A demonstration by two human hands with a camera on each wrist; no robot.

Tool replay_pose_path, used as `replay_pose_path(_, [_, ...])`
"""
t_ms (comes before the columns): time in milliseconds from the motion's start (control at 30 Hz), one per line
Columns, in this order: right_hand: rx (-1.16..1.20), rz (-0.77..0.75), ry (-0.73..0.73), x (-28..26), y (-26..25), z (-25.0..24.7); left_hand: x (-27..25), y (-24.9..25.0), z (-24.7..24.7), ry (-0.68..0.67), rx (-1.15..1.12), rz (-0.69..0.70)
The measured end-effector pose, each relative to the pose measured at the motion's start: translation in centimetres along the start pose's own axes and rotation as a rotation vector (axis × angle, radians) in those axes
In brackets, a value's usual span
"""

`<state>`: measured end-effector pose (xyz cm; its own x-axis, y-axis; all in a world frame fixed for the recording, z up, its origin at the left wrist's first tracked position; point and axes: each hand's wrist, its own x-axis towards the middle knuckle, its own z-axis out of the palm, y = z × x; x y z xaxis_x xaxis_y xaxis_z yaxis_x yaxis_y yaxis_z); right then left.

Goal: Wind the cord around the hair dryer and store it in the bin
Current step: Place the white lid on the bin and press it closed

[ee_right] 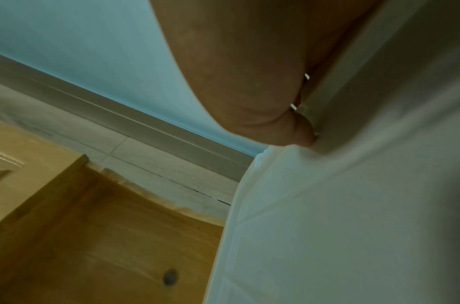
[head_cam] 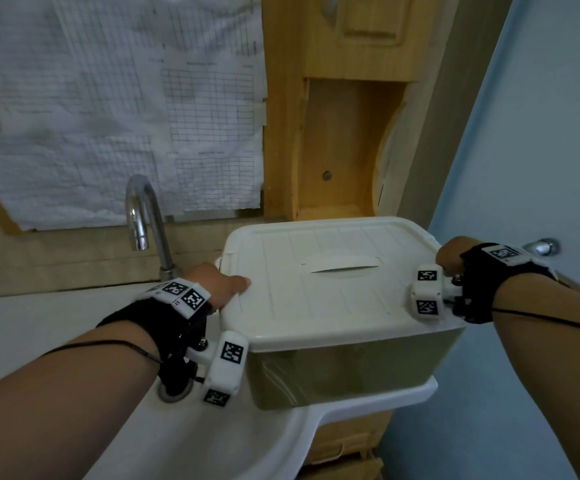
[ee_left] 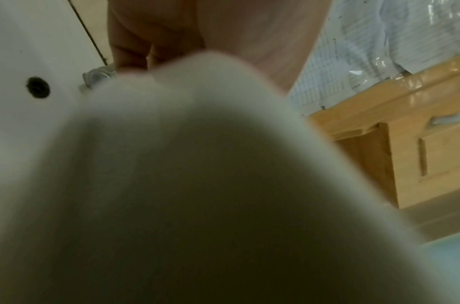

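Both forearms reach to the lidded white bin [head_cam: 333,299] on the sink [head_cam: 212,445] edge; left hand [head_cam: 224,285] and right hand [head_cam: 449,252] grip opposite sides.

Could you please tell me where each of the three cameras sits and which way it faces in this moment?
Head: worn on the head, looking down at the lidded bin on the sink edge; both forearms, left hand and right hand show.
Left wrist: under the left hand, facing the bin's blurred corner, sink and faucet; fingers show.
Right wrist: beside the bin's right wall, facing the wooden cabinet; the palm shows.
All three share the bin.
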<state>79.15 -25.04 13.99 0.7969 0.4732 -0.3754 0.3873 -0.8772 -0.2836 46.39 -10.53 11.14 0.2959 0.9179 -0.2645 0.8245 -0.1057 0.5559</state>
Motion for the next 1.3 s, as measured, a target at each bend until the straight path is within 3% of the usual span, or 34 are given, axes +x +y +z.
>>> replay_pose_path(67, [-0.172, 0.014, -0.012, 1.7, 1.2, 0.0, 0.3, -0.3, 0.2, 0.013, -0.052, -0.010])
replay_pose_path(133, [-0.371, -0.088, 0.061, 4.9, 2.3, 0.0, 0.2, -0.2, 0.4, 0.030, -0.133, -0.019])
replay_pose_path(267, [-0.339, -0.062, 0.123, 12.0, 4.7, 0.1, -0.2, 0.6, 0.6, 0.058, -0.075, -0.014])
replay_pose_path(533, [-0.318, -0.081, 0.101, 8.6, 3.9, 0.1, 0.5, 0.6, 1.1, 0.117, -0.021, 0.031])
replay_pose_path(700, [-0.361, -0.110, 0.114, 13.1, 4.9, -0.2, 1.1, 0.2, 1.3, 0.128, -0.039, 0.032])
replay_pose_path(800, [-0.408, -0.135, 0.114, 11.4, 4.4, -0.4, 1.0, 0.3, 1.4, 0.131, -0.040, 0.030])
replay_pose_path(867, [-0.457, -0.148, 0.103, 6.0, 3.0, -0.4, 1.0, 0.3, 1.5, 0.135, -0.044, 0.027])
replay_pose_path(933, [-0.456, -0.175, 0.136, 4.2, 2.6, -0.1, 1.0, 0.2, 1.5, 0.135, -0.047, 0.027])
replay_pose_path(1233, [-0.486, -0.117, 0.185, 2.1, 2.2, -0.3, 1.4, 0.0, 1.6, 0.139, -0.055, 0.043])
replay_pose_path(1300, [-0.391, -0.092, 0.183, 2.5, 2.5, -0.2, 1.6, -0.1, 1.6, 0.133, -0.061, 0.040])
